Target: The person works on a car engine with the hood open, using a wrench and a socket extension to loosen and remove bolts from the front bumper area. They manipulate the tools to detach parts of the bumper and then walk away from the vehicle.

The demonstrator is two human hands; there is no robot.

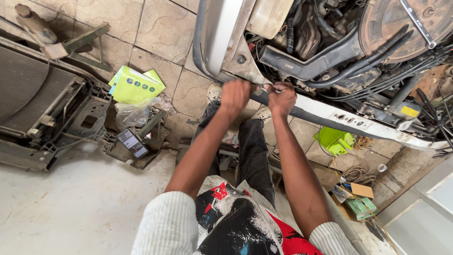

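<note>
Engine-bay front crossmember [330,111], far centre: work at a small metal fitting [264,87] on its near edge. Left hand [234,96]: fingers curled shut at the fitting; exact grip hidden. Right hand [282,98]: fingers closed, pinching the fitting's right side. Step in hand, by judgement: working a fastener; next move calls for steady, braced turning.

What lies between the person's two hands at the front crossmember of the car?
In the head view, a small metal tool or fitting bridges the narrow gap between the left hand and right hand, against the white crossmember; its exact kind is unclear.
</note>
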